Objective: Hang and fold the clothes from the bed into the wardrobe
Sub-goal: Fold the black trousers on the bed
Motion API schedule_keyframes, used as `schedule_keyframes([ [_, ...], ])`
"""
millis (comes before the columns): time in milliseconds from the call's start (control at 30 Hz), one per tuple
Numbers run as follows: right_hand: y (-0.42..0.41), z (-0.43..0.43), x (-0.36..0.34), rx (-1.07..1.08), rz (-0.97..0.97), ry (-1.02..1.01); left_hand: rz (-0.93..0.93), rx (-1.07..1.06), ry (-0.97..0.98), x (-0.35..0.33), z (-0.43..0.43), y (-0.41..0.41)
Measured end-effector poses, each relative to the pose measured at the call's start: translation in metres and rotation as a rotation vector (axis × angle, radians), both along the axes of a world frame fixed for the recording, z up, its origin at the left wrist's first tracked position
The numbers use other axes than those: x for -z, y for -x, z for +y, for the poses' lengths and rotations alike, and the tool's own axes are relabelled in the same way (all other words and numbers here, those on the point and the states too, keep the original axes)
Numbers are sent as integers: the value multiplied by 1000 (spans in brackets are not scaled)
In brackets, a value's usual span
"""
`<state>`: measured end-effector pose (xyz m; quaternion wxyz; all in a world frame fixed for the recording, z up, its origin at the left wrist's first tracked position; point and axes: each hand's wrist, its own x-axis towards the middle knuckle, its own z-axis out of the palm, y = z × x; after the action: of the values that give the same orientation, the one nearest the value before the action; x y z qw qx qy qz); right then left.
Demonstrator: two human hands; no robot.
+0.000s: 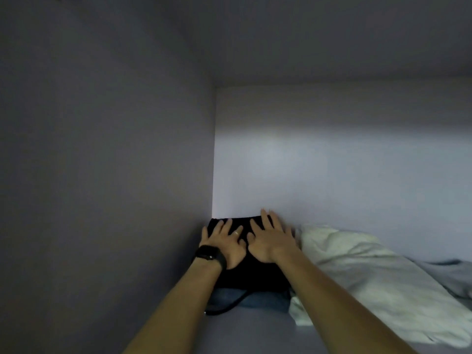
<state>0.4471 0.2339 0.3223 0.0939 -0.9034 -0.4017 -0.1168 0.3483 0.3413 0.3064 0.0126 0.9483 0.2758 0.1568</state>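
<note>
A folded black garment [255, 277] lies on a folded blue garment [265, 301] in the back left corner of a wardrobe shelf [245, 333]. My left hand [226, 242] lies flat on the black garment with fingers spread; a dark band is on that wrist. My right hand [270, 237] presses flat on the same garment beside it, fingers straight and reaching the back wall. A thin black cord [229, 306] hangs from the pile's front edge.
A folded whitish cloth [362, 277] lies just right of the pile, and a grey-blue cloth [454, 277] sits further right. The wardrobe's side panel [102, 175] stands close on the left, the back panel [332, 162] behind, a shelf overhead.
</note>
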Motion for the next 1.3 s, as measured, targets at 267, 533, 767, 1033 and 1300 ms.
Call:
schedule_keyframes([
  [267, -31, 15, 30, -38, 333, -111, 11, 13, 141, 24, 23, -16],
  [533, 0, -13, 17, -60, 322, -227, 9, -14, 77, 11, 10, -2],
  [767, 93, -152, 28, -123, 121, -470, -296, 191, 63, 20, -87, 55],
  [1033, 220, -385, 128, 321, -123, -636, -373, 819, -98, 93, -313, 98],
  [1300, 472, -636, 274, 1198, -116, -683, -193, 1655, 141, 222, -610, 223],
])
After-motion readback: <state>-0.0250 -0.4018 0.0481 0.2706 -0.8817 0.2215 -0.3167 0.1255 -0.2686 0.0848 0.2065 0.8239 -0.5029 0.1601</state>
